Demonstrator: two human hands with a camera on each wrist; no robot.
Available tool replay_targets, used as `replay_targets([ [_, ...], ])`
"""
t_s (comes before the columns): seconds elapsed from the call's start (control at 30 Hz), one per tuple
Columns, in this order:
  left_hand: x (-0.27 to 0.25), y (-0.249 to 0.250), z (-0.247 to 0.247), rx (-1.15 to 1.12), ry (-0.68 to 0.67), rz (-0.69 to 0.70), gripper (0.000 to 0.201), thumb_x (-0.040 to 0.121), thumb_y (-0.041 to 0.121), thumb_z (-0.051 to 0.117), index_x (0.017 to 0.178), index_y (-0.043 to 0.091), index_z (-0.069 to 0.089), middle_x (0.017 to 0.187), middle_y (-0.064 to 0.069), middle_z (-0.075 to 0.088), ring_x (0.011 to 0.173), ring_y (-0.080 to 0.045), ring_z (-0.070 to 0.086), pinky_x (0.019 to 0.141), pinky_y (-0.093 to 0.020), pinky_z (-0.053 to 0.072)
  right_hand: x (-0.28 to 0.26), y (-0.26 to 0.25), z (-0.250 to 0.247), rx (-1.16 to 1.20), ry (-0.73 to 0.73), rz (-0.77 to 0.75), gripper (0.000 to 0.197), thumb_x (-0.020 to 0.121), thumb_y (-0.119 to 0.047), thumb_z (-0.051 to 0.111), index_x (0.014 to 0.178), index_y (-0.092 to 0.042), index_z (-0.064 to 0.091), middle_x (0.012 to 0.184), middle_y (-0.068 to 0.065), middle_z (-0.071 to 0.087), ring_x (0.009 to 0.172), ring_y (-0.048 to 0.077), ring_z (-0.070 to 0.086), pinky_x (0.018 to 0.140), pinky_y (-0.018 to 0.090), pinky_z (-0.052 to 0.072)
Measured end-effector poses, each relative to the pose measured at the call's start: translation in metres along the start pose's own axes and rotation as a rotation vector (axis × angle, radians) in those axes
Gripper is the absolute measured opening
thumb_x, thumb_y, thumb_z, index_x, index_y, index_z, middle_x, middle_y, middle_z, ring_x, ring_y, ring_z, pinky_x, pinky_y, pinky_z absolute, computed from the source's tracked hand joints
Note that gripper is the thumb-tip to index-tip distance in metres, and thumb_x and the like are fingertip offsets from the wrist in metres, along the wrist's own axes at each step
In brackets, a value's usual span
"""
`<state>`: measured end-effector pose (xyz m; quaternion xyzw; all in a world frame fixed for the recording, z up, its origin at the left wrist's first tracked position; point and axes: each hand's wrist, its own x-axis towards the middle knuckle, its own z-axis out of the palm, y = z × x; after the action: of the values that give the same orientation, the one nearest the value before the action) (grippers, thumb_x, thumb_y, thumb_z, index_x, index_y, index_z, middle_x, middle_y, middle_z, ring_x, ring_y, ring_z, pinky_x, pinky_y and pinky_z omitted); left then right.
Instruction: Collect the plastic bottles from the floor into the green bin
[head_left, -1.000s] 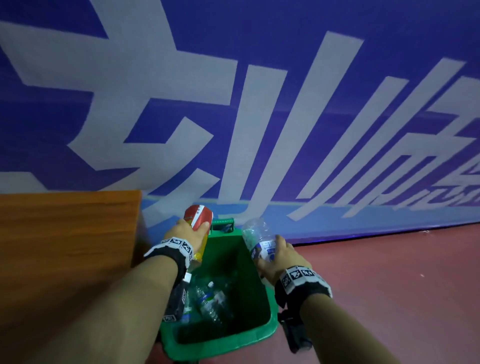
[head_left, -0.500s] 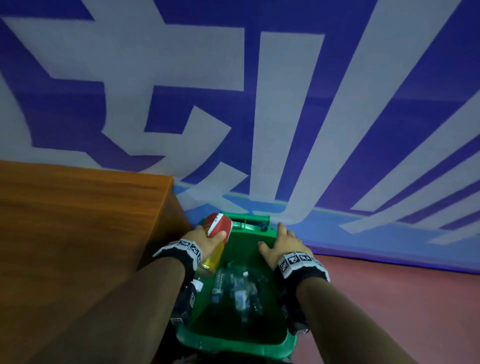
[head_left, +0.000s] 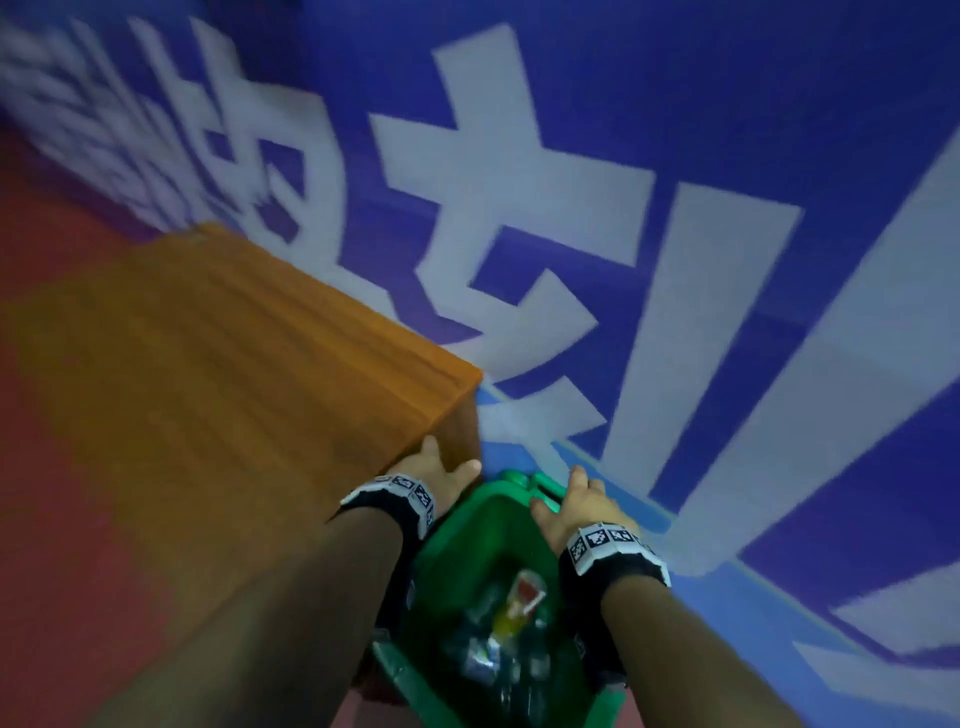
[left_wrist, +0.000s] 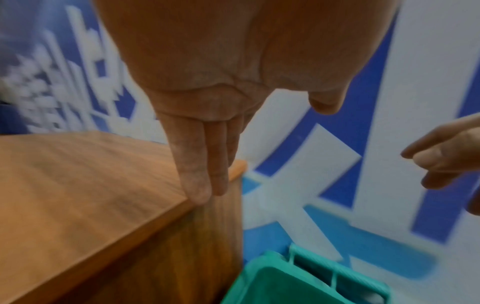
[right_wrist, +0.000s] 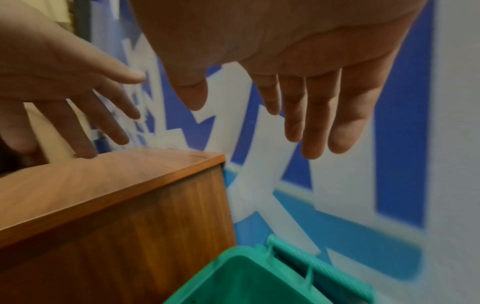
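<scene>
Down at the bottom centre of the head view, the bottles (head_left: 511, 631) lie heaped inside the green bin (head_left: 470, 525); one with a red label and yellow contents (head_left: 524, 597) sits on top of the clear ones, though blur hides any finer detail. Just above the bin's far rim, both hands hang empty. The left hand (head_left: 434, 470) is at centre-left of that view, fingers straight and loosely together, holding nothing; in the left wrist view its fingers (left_wrist: 200, 164) point down over the corner of the wooden cabinet (head_left: 234, 374), and whether they touch the edge cannot be told. The right hand (head_left: 576, 501) is to the right of it, over the bin's back handle (right_wrist: 293, 257), fingers spread and relaxed, gripping nothing. Each wrist wears a black band with checkered markers (head_left: 605, 540). The cabinet fills the left middle of the frame, beside the bin. Behind both, a blue wall with large white characters (head_left: 519, 182) takes up the upper frame, and red floor (head_left: 62, 519) shows at the left.
</scene>
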<state>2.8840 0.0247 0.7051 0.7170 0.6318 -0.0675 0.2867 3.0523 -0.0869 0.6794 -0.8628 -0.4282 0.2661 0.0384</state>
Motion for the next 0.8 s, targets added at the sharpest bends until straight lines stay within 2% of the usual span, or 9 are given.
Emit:
replay_targets([
  [0.07, -0.008, -0.018, -0.017, -0.035, 0.039, -0.028, 0.095, 0.087, 0.072, 0.044, 0.156, 0.016, 0.009, 0.15, -0.015, 0.041, 0.132, -0.036, 0.045, 0.105, -0.042, 0.039, 0.0, -0.019, -0.008, -0.045, -0.005, -0.028, 0.086, 0.092, -0.063, 0.044, 0.156, -0.018, 0.008, 0.159, 0.008, 0.024, 0.141, 0.032, 0.035, 0.109, 0.048, 0.036],
  [0.17, -0.044, -0.103, -0.059, -0.161, 0.158, -0.197, 0.096, 0.086, 0.075, 0.041, 0.156, 0.021, 0.005, 0.152, -0.013, 0.039, 0.131, -0.035, 0.047, 0.103, -0.044, 0.043, -0.019, -0.102, 0.0, -0.134, 0.018, -0.259, 0.086, 0.092, -0.063, 0.043, 0.156, -0.018, 0.008, 0.158, 0.008, 0.024, 0.14, 0.032, 0.035, 0.109, 0.048, 0.037],
  [0.27, -0.101, -0.209, -0.084, -0.255, 0.308, -0.386, 0.093, 0.087, 0.074, 0.04, 0.156, 0.022, 0.005, 0.15, -0.013, 0.041, 0.129, -0.035, 0.049, 0.102, -0.046, 0.045, -0.07, -0.196, 0.032, -0.216, -0.014, -0.514, 0.085, 0.093, -0.063, 0.042, 0.157, -0.018, 0.007, 0.156, 0.007, 0.026, 0.136, 0.03, 0.039, 0.106, 0.047, 0.042],
  [0.37, -0.182, -0.314, -0.091, -0.312, 0.426, -0.541, 0.094, 0.088, 0.072, 0.041, 0.156, 0.018, 0.004, 0.147, -0.016, 0.045, 0.13, -0.036, 0.048, 0.103, -0.044, 0.041, -0.145, -0.277, 0.089, -0.317, -0.077, -0.767, 0.084, 0.094, -0.061, 0.042, 0.157, -0.02, 0.004, 0.157, 0.006, 0.025, 0.137, 0.028, 0.038, 0.105, 0.044, 0.042],
  [0.57, -0.362, -0.516, -0.067, -0.466, 0.605, -0.864, 0.096, 0.087, 0.07, 0.044, 0.156, 0.014, 0.005, 0.139, -0.017, 0.053, 0.124, -0.035, 0.054, 0.101, -0.041, 0.044, -0.337, -0.404, 0.213, -0.508, -0.094, -1.209, 0.082, 0.093, -0.063, 0.04, 0.157, -0.022, 0.009, 0.156, 0.004, 0.027, 0.138, 0.024, 0.035, 0.101, 0.04, 0.042],
  [0.73, -0.501, -0.631, -0.034, -0.571, 0.719, -1.128, 0.087, 0.088, 0.067, 0.048, 0.149, 0.012, 0.02, 0.133, -0.017, 0.056, 0.119, -0.035, 0.057, 0.097, -0.041, 0.044, -0.479, -0.468, 0.298, -0.583, -0.115, -1.487, 0.077, 0.095, -0.06, 0.038, 0.156, -0.022, 0.012, 0.154, 0.003, 0.03, 0.137, 0.024, 0.036, 0.098, 0.04, 0.045],
  [0.8, -0.537, -0.663, -0.028, -0.584, 0.748, -1.202, 0.084, 0.088, 0.067, 0.048, 0.147, 0.013, 0.021, 0.13, -0.016, 0.058, 0.118, -0.033, 0.058, 0.104, -0.043, 0.038, -0.517, -0.487, 0.322, -0.599, -0.122, -1.552, 0.076, 0.095, -0.06, 0.038, 0.156, -0.023, 0.012, 0.153, 0.002, 0.031, 0.137, 0.024, 0.036, 0.097, 0.04, 0.046],
])
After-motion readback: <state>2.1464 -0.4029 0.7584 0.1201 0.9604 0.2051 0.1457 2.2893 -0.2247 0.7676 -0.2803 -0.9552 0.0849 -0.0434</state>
